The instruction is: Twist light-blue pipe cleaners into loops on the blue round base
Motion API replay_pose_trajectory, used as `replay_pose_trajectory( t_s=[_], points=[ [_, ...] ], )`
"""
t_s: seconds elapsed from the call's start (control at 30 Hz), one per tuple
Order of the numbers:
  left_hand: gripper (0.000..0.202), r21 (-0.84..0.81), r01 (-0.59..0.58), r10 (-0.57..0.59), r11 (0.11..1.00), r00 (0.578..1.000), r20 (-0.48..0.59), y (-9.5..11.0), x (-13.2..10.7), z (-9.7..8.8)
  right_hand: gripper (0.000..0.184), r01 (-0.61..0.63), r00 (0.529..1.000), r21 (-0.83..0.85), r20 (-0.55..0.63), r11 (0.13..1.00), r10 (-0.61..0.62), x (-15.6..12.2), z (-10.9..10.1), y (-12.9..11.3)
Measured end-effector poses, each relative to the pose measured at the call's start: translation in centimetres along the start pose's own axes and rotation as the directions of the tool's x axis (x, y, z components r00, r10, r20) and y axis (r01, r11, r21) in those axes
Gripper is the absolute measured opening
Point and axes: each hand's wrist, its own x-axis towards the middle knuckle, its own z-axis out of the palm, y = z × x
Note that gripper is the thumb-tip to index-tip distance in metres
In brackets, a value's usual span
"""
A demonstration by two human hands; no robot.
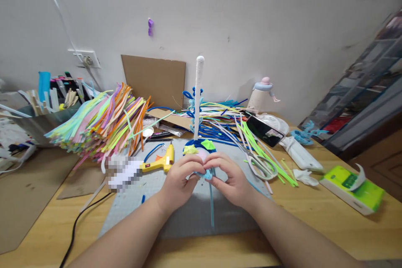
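Note:
My left hand [182, 176] and my right hand [230, 178] meet over the grey mat, fingertips pinched together. Between them is a light blue pipe cleaner [207, 174], bunched at the fingers, with a long tail [212, 205] hanging toward me. Just behind my fingers stands a pipe-cleaner craft: a dark blue round base [210, 145] with a yellow piece [190, 149], a bright green piece [207, 145] and a pinkish ball [201, 154]. A fuzzy white stick [197, 96] rises upright there, with blue curled shapes behind it. My fingers partly hide the base.
A yellow glue gun [160, 163] lies left of my hands; scissors [260, 165] lie right. Bundled pipe cleaners [106, 125] fill the left back, loose ones the middle back. A phone [264, 130], a bottle [261, 94] and a green tissue pack [351, 188] are at right.

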Motion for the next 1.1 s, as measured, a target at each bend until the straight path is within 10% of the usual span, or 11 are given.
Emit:
replay_pose_trajectory(
  t_s=[0.6, 0.9, 1.0, 1.1],
  points=[
    [0.012, -0.183, 0.27, -0.27, 0.945, 0.962, 0.025, 0.12, -0.07, 0.65, 0.006, -0.176, 0.983, -0.015, -0.054, 0.984, 0.175, 0.04, 0.09, 0.59],
    [0.01, -0.052, 0.215, -0.219, 0.975, 0.972, -0.086, -0.2, 0.33, 0.53, 0.017, -0.202, 0.974, 0.034, -0.098, 0.979, 0.204, -0.02, 0.48, 0.47],
    [0.01, -0.205, 0.237, -0.267, 0.949, 0.954, -0.133, -0.24, 0.34, 0.61, 0.015, -0.362, 0.898, 0.347, -0.119, 0.865, 0.423, 0.19, 0.46, 0.69],
    [0.008, -0.37, 0.306, -0.367, 0.878, 0.924, -0.107, -0.28, 0.48, 0.7, 0.02, -0.536, 0.793, 0.6, 0.118, 0.594, 0.597, 0.38, 0.5, 0.9]
  ],
)
